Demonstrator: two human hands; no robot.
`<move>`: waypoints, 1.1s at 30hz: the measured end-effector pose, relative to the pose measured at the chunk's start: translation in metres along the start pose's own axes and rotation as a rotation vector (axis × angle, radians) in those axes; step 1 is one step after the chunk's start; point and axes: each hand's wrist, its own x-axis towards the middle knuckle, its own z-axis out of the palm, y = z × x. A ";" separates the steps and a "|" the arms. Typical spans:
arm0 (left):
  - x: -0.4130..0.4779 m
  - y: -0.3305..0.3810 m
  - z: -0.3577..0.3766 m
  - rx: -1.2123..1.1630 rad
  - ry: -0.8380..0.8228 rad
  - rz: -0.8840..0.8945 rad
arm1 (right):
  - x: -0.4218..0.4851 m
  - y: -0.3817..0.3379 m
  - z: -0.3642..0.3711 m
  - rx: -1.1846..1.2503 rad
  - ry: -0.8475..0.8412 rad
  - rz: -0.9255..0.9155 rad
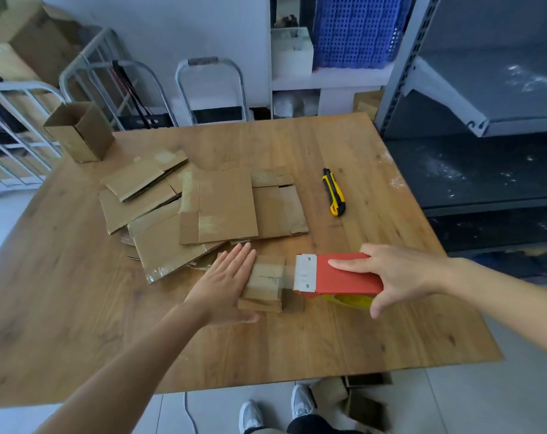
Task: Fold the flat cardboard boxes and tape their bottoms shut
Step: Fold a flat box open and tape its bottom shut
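Observation:
A small folded cardboard box [267, 281] stands bottom-up on the wooden table [297, 346], with its flaps closed. My left hand [227, 286] presses flat on the box's left side with straight fingers. My right hand [400, 277] grips a red tape dispenser [338, 274] with a yellow-green roll under it. Its toothed blade sits at the box's right edge, and a strip of tape runs from it onto the flaps. A heap of flat cardboard boxes [203, 208] lies just behind.
An upright open box [79, 131] stands at the table's far left corner. A yellow and black utility knife [334, 192] lies to the right of the heap. Grey metal shelving [485, 120] rises on the right. More cardboard boxes [364, 402] lie on the floor by my feet.

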 end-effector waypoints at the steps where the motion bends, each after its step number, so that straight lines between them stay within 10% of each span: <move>1: 0.001 0.000 0.000 0.006 -0.007 -0.001 | -0.002 0.001 0.002 -0.003 -0.006 -0.001; 19: 0.006 -0.001 -0.003 -0.068 -0.089 -0.011 | 0.003 -0.014 0.003 -0.104 -0.040 0.005; 25: 0.013 0.014 -0.013 -0.361 -0.015 -0.179 | 0.011 -0.026 -0.008 -0.178 -0.025 -0.002; 33: 0.029 0.041 -0.008 -0.176 0.020 -0.401 | -0.008 -0.011 -0.001 -0.053 -0.023 0.012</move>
